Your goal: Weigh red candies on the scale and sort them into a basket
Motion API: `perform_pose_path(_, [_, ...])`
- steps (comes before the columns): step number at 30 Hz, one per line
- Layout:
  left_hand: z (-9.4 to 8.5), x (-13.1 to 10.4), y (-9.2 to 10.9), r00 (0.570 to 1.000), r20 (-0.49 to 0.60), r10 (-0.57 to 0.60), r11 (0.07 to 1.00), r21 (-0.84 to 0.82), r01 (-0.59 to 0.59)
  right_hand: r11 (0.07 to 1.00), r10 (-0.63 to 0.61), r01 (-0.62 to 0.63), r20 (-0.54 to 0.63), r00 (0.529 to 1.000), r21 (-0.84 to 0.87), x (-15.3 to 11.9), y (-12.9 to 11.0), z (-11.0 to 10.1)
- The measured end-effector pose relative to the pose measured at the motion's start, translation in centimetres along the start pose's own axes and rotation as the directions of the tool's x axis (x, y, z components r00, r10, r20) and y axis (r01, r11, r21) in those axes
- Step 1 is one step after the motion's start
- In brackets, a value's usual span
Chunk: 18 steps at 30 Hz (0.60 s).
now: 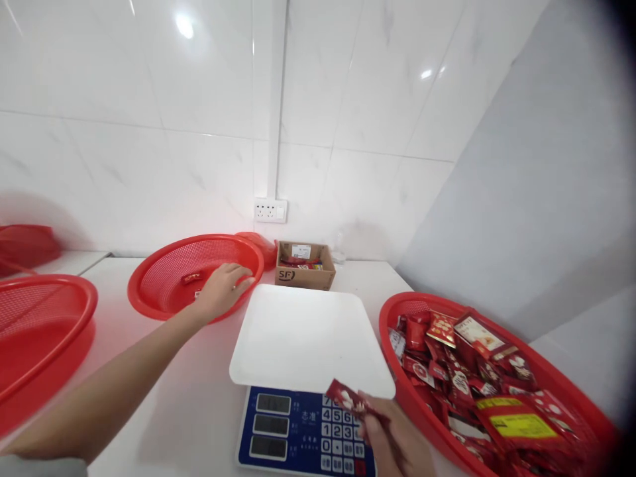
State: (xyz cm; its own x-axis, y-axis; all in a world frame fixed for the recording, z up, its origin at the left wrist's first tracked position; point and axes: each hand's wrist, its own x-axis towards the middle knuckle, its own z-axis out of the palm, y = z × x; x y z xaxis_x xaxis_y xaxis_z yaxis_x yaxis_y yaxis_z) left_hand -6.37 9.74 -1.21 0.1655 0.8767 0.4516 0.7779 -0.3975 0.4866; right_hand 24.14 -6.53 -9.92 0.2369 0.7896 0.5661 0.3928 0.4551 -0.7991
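My right hand (pixel 390 440) pinches a small dark red snack packet (pixel 350 397) just in front of the scale's white pan (pixel 308 334). Behind the packet lies the blue keypad panel of the digital scale (pixel 278 430), partly covered by my hand. My left hand (pixel 223 290) reaches over the right side of a red perforated basket (pixel 149 265), its fingers loosely bent and the thumb apart, with nothing visible in them. A small red packet (pixel 191 277) and part of another lie at the bottom of that basket.
At the right stands a large red basket (pixel 387 318) filled with red snack packets (pixel 460 384). A cardboard box (pixel 304 278) with packets inside sits behind the scale. Another red basket (pixel 84 291) is at the left. The tiled wall with a socket (pixel 271 210) closes off the back.
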Motion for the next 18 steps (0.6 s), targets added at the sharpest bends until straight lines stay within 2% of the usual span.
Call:
perform_pose_path(3, [1.0, -1.4, 5.0, 0.999, -0.002, 0.038, 0.974, -0.223, -0.038, 0.972, 0.13, -0.153, 0.131, 0.983, 0.181, 2.3, -1.5, 0.9])
perform_pose_path(6, [1.6, -3.3, 9.2, 0.995, 0.007, 0.098, 0.908, -0.409, -0.086, 0.857, 0.236, -0.276, 0.145, 0.961, 0.435, 4.0, -3.1, 2.1])
perform_pose_path(7, [1.6, -3.8, 10.2, 0.993, -0.004, 0.12, 0.87, -0.481, -0.107, 0.814, 0.261, -0.3, 0.149, 0.954, 0.497, 4.4, -3.5, 2.4])
perform_pose_path(8, [1.5, -4.3, 10.9, 0.99, -0.023, 0.137, 0.772, -0.624, -0.121, 0.776, 0.281, -0.318, 0.153, 0.947, 0.545, 4.7, -3.9, 2.6])
perform_pose_path(11, [1.0, -5.2, 11.8, 0.988, -0.031, 0.152, 0.562, -0.819, -0.112, 0.702, 0.329, -0.346, 0.148, 0.933, 0.623, 5.3, -4.7, 2.7])
perform_pose_path(14, [0.7, -5.6, 11.7, 0.99, -0.045, 0.136, 0.499, -0.86, -0.107, 0.703, 0.326, -0.324, 0.118, 0.938, 0.633, 5.6, -5.1, 2.4])
perform_pose_path(18, [0.5, -6.0, 11.3, 0.991, -0.075, 0.107, 0.456, -0.883, -0.116, 0.763, 0.26, -0.252, 0.074, 0.963, 0.595, 5.8, -5.8, 2.2])
